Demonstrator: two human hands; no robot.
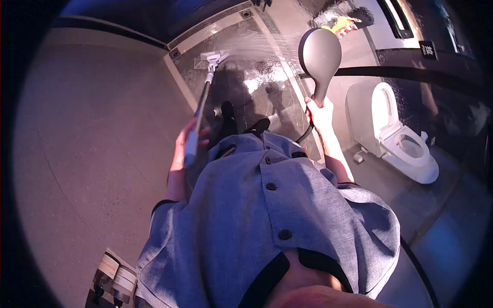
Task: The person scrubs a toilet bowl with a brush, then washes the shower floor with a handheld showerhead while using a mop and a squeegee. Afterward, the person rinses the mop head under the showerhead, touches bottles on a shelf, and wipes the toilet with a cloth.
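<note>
Here, shower head (321, 54) in right hand (322, 117), broad end beyond.

Below the shower head (321, 54), a hose (306, 134) disappears behind a blue shirt (241, 190); at the shower head's upper right, a yellow-and-red item (343, 25) is indistinct; farther right, a black label (427, 50) is too small to read fully.

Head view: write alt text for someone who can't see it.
A person's right hand holds up a shower head, spraying water over a wet floor. The left hand holds a long-handled tool, its white head on that floor; a toilet stands at the picture's right.
</note>
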